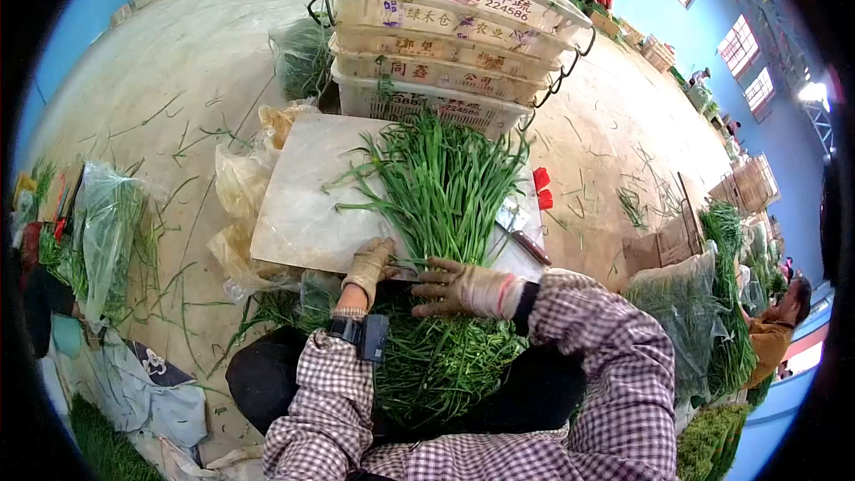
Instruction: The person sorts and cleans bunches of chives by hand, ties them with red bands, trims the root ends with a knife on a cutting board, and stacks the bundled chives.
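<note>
A large bunch of long green chive-like leaves (445,187) lies on a pale board (312,187), its stalk ends towards me. My left hand (370,269), in a tan work glove, is at the board's near edge, left of the stalks. Its fingers are curled together; what they pinch, if anything, is too small to name. My right hand (450,288), gloved too, lies over the near end of the bunch with fingers stretched out and apart. A knife with a brown handle (532,247) rests at the board's right side. Loose greens (445,361) are heaped in my lap.
Stacked white crates (445,44) stand just beyond the board. Crumpled plastic bags (240,205) lie at its left, and red strips (541,187) at its right. Bagged greens (107,232) stand at left, more greens (728,294) at right, near a seated person (773,330).
</note>
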Tool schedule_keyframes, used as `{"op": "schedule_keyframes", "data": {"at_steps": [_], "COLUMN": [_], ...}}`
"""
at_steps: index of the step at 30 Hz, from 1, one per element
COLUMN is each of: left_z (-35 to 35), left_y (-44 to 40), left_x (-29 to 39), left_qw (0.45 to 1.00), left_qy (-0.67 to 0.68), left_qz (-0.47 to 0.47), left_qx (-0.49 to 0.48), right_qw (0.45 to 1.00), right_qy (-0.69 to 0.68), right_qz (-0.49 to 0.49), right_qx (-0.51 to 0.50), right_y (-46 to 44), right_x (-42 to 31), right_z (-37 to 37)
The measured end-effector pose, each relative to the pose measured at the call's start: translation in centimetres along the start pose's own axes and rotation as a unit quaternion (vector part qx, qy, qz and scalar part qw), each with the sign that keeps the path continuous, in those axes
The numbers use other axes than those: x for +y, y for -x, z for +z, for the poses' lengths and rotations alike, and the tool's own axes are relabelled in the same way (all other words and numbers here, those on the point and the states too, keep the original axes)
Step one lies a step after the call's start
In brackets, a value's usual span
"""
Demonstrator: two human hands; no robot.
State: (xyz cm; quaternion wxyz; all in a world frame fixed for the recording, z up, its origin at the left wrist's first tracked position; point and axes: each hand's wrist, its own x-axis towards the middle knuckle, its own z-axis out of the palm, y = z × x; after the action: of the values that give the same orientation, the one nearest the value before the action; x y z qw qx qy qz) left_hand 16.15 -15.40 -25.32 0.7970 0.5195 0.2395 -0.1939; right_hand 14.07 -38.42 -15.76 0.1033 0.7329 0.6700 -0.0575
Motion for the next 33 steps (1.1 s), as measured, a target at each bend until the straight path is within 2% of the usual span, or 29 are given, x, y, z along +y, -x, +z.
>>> {"op": "schedule_keyframes", "data": {"at_steps": [1,2,3,5,6,7,9,11,13,14,15,16,17,18,19,20,21,23,24,27,28,29,31,33], "left_z": [0.2,-0.2,-1.2,-3.0,-2.5,-1.9,-1.8,-1.3,-0.1,0.6,1.3,2.1,3.2,5.1,7.5,9.7,10.3,11.0,10.2,12.5,9.6,10.3,11.7,11.8], "left_y": [0.5,0.1,-1.0,-3.7,-3.2,-2.5,-2.3,-2.4,-2.9,-2.7,-3.6,-5.0,-6.1,-6.2,-5.8,-4.5,-6.4,-11.1,-13.4,-5.4,-9.6,-5.6,0.6,2.9], "left_x": [0.6,0.5,0.1,-1.0,0.0,1.4,3.7,5.2,6.2,6.9,7.1,7.1,7.1,7.2,7.5,8.8,8.4,6.8,5.8,7.4,4.3,5.4,6.6,7.5], "left_qw": [1.0,0.999,0.999,0.998,0.996,0.99,0.985,0.981,0.979,0.976,0.974,0.97,0.966,0.964,0.963,0.962,0.958,0.947,0.939,0.972,0.971,0.977,0.989,0.971], "left_qy": [-0.026,-0.033,-0.04,-0.049,-0.082,-0.115,-0.158,-0.185,-0.19,-0.2,-0.212,-0.225,-0.237,-0.251,-0.264,-0.243,-0.262,-0.3,-0.297,-0.217,-0.182,-0.169,-0.125,-0.129], "left_qz": [-0.012,-0.009,-0.007,0.028,0.026,0.025,-0.008,-0.037,-0.061,-0.078,-0.066,-0.054,-0.044,-0.039,-0.035,-0.127,-0.111,-0.089,-0.031,-0.072,-0.009,-0.014,0.01,0.137], "left_qx": [0.0,-0.008,-0.016,-0.014,0.034,0.083,0.065,0.052,0.042,-0.03,-0.052,-0.075,-0.097,-0.075,-0.052,-0.004,-0.036,-0.067,-0.169,-0.054,-0.155,-0.127,-0.072,-0.146], "right_qw": [0.999,0.982,0.975,0.902,0.788,0.634,0.5,0.259,0.252,0.225,0.197,0.245,0.264,0.278,0.312,0.294,0.277,0.41,0.471,0.456,0.455,0.447,0.409,0.503], "right_qy": [-0.003,-0.101,-0.151,-0.302,-0.408,-0.495,-0.564,-0.731,-0.738,-0.769,-0.798,-0.773,-0.782,-0.79,-0.739,-0.756,-0.77,-0.717,-0.682,-0.719,-0.722,-0.726,-0.779,-0.671], "right_qz": [0.045,0.107,0.158,0.287,0.392,0.476,0.612,0.578,0.564,0.524,0.481,0.517,0.457,0.388,0.494,0.485,0.475,0.468,0.465,0.411,0.374,0.34,0.284,0.297], "right_qx": [-0.012,-0.115,-0.036,0.116,0.241,0.355,0.239,0.254,0.271,0.289,0.305,0.274,0.331,0.384,0.335,0.328,0.322,0.314,0.312,0.326,0.362,0.397,0.381,0.456], "right_y": [0.5,0.9,2.5,6.3,8.5,10.6,13.8,15.2,14.5,14.2,13.9,11.3,10.1,8.9,5.6,3.5,1.8,-0.6,-1.7,-2.6,-2.3,-1.9,-0.9,-0.6], "right_x": [-1.1,-1.8,-2.2,-1.6,-1.8,-1.7,-0.1,0.6,1.4,3.2,4.8,5.3,7.2,9.1,9.9,11.2,12.5,14.4,15.3,13.7,11.8,9.6,7.1,5.4], "right_z": [-1.9,-5.7,-7.2,-7.6,-3.5,0.9,2.2,6.0,8.8,12.3,15.2,11.1,14.9,18.6,13.5,13.7,14.5,16.7,17.8,13.6,11.0,8.7,5.0,3.8]}}
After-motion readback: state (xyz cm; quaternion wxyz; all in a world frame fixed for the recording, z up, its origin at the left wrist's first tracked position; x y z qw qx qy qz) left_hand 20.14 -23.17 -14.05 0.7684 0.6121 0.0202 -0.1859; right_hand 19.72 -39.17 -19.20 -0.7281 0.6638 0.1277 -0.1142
